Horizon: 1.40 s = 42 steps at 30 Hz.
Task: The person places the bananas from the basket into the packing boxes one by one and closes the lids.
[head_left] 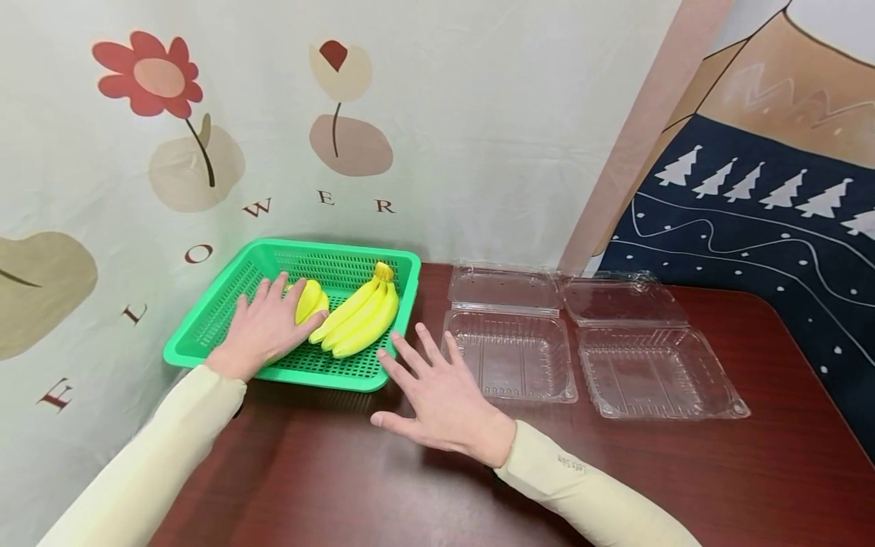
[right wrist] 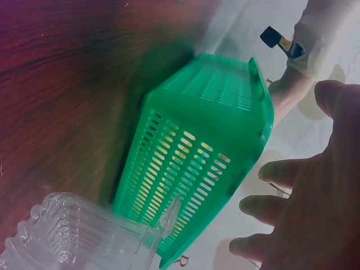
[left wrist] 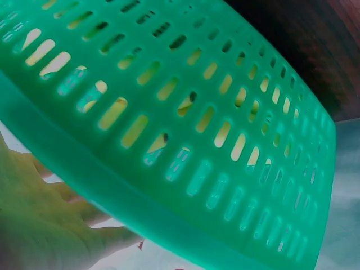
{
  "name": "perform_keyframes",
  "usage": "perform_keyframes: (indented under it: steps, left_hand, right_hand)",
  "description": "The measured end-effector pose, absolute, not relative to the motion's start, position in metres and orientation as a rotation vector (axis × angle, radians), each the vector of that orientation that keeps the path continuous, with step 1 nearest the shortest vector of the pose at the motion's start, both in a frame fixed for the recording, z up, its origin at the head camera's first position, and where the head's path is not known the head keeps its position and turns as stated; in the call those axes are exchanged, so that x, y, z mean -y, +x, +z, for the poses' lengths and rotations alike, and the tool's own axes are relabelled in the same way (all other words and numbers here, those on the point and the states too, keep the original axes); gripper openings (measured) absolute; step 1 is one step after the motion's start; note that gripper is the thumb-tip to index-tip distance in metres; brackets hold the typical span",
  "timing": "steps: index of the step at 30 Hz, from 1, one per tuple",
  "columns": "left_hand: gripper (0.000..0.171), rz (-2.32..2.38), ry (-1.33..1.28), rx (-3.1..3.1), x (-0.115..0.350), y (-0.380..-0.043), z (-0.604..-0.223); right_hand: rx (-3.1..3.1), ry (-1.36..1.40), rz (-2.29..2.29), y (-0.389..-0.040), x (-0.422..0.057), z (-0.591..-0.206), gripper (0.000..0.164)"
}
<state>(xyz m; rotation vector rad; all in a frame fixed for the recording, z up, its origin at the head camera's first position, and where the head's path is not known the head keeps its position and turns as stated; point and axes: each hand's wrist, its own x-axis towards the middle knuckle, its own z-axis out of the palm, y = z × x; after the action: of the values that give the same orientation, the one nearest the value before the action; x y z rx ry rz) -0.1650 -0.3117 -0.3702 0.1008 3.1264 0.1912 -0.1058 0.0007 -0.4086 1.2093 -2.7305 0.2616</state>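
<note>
Two bunches of yellow bananas lie in a green plastic basket (head_left: 294,374) in the head view. The right bunch (head_left: 365,315) shows whole, stems toward the back; the left bunch (head_left: 311,298) is partly hidden by my left hand (head_left: 263,330). That hand reaches over the basket's left part with fingers spread; whether it touches the bananas I cannot tell. My right hand (head_left: 444,399) hovers above the table by the basket's right front corner, fingers spread and holding nothing. In the right wrist view its fingers (right wrist: 264,209) point toward the basket (right wrist: 197,140).
Two clear plastic clamshell boxes, the nearer one (head_left: 509,357) and the farther one (head_left: 649,372), stand with lids raised right of the basket. They sit on a dark red wooden table (head_left: 328,471). A printed curtain (head_left: 478,152) hangs behind and at the left.
</note>
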Motion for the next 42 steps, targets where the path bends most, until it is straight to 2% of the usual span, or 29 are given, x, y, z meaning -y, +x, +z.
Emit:
perform_keyframes:
  steps: [9, 19, 27, 42]
  left_hand:
    - [0.096, 0.158, 0.095, -3.036, 0.317, -0.182, -0.373]
    - [0.088, 0.150, 0.079, -2.954, 0.324, -0.196, -0.379]
    - [0.077, 0.213, 0.192, -2.913, 0.332, -0.199, -0.384]
    - [0.073, 0.262, 0.437, -2.935, 0.338, -0.197, -0.391]
  right_hand:
    - [2.725, 1.209, 0.193, -0.104, 0.004, -0.410, 0.084]
    - [2.699, 1.221, 0.156, -0.100, 0.008, -0.414, 0.084]
    - [2.701, 1.239, 0.144, -0.098, 0.010, -0.415, 0.084]
    - [2.689, 1.242, 0.145, -0.098, 0.011, -0.414, 0.084]
